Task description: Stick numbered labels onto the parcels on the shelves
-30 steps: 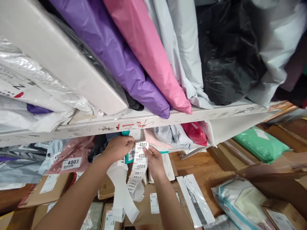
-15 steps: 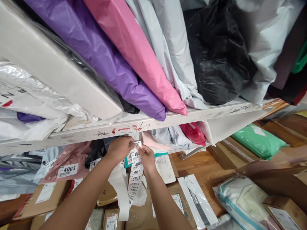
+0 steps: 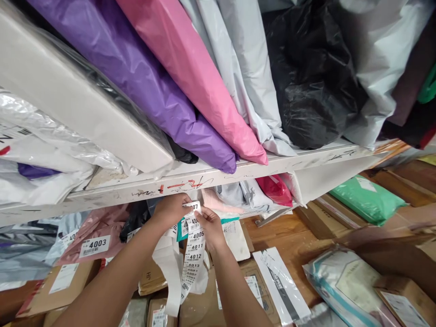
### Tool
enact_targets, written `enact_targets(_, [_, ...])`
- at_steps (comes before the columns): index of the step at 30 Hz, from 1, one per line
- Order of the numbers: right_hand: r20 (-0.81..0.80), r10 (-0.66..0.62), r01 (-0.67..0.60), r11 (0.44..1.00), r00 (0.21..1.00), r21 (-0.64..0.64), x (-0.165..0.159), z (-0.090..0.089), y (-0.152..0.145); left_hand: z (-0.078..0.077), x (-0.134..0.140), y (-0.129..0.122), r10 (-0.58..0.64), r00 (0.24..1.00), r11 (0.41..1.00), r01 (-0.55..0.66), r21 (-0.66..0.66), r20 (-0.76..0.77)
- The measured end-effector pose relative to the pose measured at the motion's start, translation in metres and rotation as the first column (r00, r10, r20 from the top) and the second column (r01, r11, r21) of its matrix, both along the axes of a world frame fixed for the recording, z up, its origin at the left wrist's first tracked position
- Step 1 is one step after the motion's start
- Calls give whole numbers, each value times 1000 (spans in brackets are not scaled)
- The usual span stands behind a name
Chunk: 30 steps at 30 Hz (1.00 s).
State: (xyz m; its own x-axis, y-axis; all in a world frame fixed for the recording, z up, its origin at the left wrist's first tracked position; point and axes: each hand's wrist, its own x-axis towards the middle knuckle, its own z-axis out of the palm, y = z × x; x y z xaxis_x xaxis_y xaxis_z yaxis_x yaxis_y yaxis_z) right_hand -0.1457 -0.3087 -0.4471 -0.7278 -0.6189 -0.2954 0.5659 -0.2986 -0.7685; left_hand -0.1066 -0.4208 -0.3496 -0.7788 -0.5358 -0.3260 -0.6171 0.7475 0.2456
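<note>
Label strip (image 3: 195,255) hangs from both pinching hands (image 3: 173,210) (held close together).

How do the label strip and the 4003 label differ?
The left hand and right hand hold the strip; the 4003 label lies on a dusty-pink bag. The strip is long, the 4003 label short. The strip shows several numbers, the 4003 label one. Both are white with black print.
</note>
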Motion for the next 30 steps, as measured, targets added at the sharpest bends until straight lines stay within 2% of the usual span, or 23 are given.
enact_targets(3, [-16, 9, -8, 998, 1000, 63, -2, 0, -3, -4, 1, 6, 14, 1000, 998, -14, -65, -9])
enact_targets(7, [-61, -79, 88, 983, 995, 158, -3, -6, -9, -5, 2, 17, -36, 999, 972, 36, -234, 1])
enact_targets(10, [-52, -114, 122, 973, 992, 194, -3, -5, -8, -6, 1, 20, -31, 999, 967, 35, -254, 20])
enact_targets(17, [186, 85, -106, 989, 979, 107, 4, 2, 13, -7, 2, 18, -32, 999, 973, 40, -227, 37])
enact_targets(21, [329, 52, -89, 991, 943, 97, 16, -10, 17, -9, 2, 21, -52, 995, 959, 74, -272, 89])
enact_targets(25, [400, 132, -147, 989, 907, 8, 27, -28, 37, -8, 5, 24, -53, 992, 910, 95, -404, 114])
enact_targets(27, [391, 150, -154, 988, 908, -22, 29, -36, 56, -4, 9, 23, -116, 977, 880, 184, -439, 178])
enact_targets(30, [338, 106, -92, 994, 935, -58, 23, -42, 82, 6, 11, 23, -338, 880, 812, 452, -370, 334])
